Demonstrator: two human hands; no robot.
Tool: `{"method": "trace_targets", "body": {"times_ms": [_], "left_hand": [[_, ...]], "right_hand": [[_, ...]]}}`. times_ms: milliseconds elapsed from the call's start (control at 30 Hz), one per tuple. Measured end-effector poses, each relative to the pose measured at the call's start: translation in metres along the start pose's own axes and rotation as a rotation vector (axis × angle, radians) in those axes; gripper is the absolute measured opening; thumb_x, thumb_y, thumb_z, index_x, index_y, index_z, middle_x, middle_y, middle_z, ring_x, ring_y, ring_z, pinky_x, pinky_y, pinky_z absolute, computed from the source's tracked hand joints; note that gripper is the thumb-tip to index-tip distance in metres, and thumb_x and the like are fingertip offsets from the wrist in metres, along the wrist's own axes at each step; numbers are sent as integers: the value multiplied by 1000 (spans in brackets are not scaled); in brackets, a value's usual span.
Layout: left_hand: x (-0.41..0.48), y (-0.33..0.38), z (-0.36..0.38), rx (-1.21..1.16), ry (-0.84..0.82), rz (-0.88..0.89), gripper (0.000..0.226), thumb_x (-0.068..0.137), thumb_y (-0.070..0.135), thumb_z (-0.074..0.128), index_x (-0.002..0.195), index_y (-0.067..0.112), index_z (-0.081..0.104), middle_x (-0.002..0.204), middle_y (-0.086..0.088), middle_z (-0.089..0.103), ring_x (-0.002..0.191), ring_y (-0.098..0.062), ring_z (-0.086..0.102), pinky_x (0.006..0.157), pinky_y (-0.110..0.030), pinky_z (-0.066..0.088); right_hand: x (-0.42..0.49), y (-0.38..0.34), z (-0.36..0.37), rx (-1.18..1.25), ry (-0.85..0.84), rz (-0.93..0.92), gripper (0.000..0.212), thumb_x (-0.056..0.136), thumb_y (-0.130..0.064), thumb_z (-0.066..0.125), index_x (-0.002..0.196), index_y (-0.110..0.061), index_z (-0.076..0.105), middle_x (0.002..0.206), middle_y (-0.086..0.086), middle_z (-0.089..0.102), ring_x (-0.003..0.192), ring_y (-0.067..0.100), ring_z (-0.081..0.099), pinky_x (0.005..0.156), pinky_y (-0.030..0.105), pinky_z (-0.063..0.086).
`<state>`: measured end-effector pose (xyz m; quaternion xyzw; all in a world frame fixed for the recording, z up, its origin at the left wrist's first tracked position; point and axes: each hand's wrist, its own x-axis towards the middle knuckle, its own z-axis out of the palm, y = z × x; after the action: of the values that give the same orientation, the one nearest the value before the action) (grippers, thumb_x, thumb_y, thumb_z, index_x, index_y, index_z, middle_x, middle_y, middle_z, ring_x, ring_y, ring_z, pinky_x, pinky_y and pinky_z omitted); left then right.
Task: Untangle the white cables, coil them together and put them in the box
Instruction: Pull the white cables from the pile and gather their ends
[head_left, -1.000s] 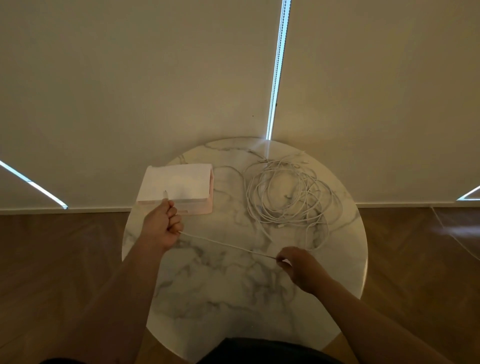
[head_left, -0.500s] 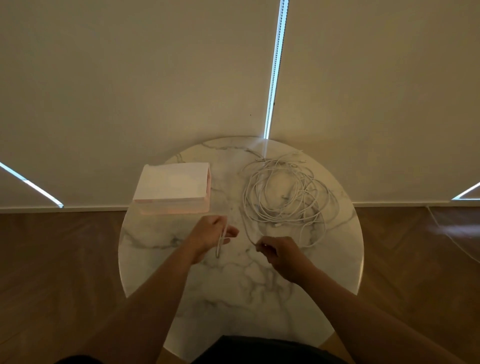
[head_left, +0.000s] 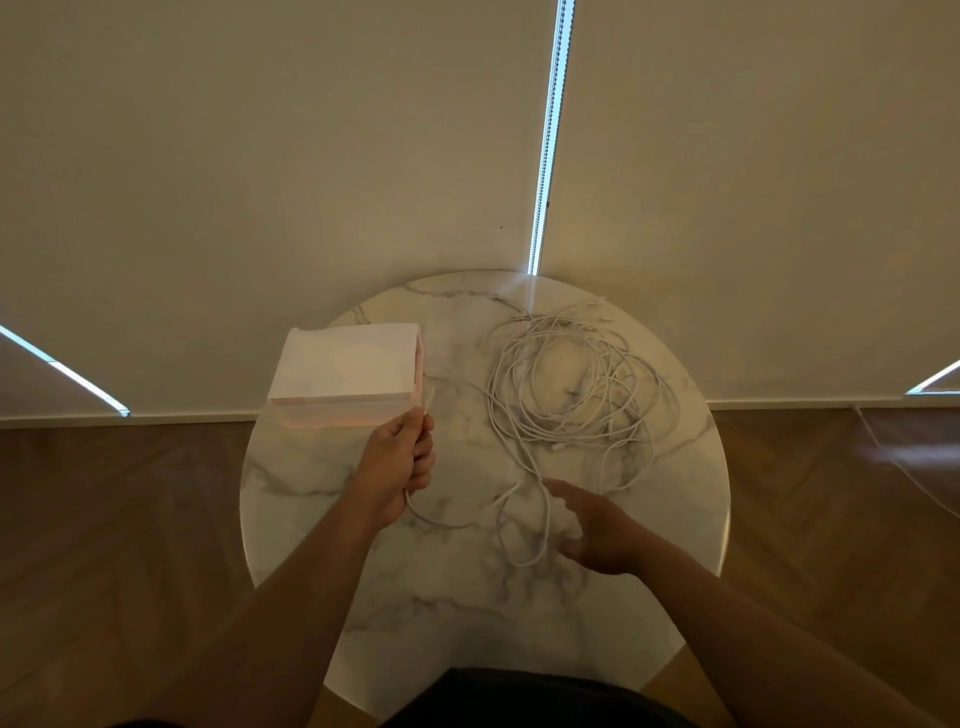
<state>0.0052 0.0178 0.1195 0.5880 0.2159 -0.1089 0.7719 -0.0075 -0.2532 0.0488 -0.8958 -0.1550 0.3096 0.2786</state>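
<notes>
On the round marble table (head_left: 467, 613) the white cables (head_left: 571, 384) lie in a loose, tangled heap on the far right part, not in the box. The box (head_left: 345, 371) is pale pink and white. It stands on the far left part of the table, well apart from the heap.

The left hand (head_left: 400, 457) is just beside the near right corner of the box. Its fingers are curled into a fist around one cable (head_left: 429, 401), and the short end of this cable stands up above the fist. Below the hand the same cable hangs down, bends across the marble and goes toward the heap.

The right hand (head_left: 597, 530) is at the near side of the heap, above the table. Its fingers are straight and spread, and it holds nothing. A long loop from the heap lies on the table just to the left of this hand. I cannot tell if the fingers touch the loop or the table.

Behind the table hang pale blinds (head_left: 260, 156), with thin lines of light between them. The floor (head_left: 104, 519) is brown wood.
</notes>
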Motion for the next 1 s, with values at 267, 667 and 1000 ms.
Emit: {"method": "trace_targets", "body": {"times_ms": [267, 667, 1000], "left_hand": [[-5, 11, 8, 56, -27, -46, 31, 105, 30, 39, 80, 16, 49, 50, 8, 27, 38, -5, 19, 37, -15, 15], [23, 62, -85, -64, 417, 119, 29, 102, 26, 41, 75, 21, 47, 52, 6, 31, 33, -4, 22, 33, -11, 15], [12, 6, 2, 867, -161, 7, 34, 102, 17, 41, 80, 7, 65, 77, -2, 73, 70, -19, 67, 75, -37, 55]], "right_hand": [[15, -46, 20, 431, 56, -65, 44, 86, -30, 70, 128, -37, 56, 129, -6, 58, 114, 15, 60, 98, 33, 51], [-16, 0, -11, 244, -106, 51, 39, 90, -41, 66, 72, -8, 73, 54, 4, 59, 46, 12, 52, 54, 24, 46], [2, -34, -3, -93, -93, 22, 33, 102, -21, 41, 77, -23, 63, 83, -3, 58, 78, 12, 53, 64, 21, 38]]}}
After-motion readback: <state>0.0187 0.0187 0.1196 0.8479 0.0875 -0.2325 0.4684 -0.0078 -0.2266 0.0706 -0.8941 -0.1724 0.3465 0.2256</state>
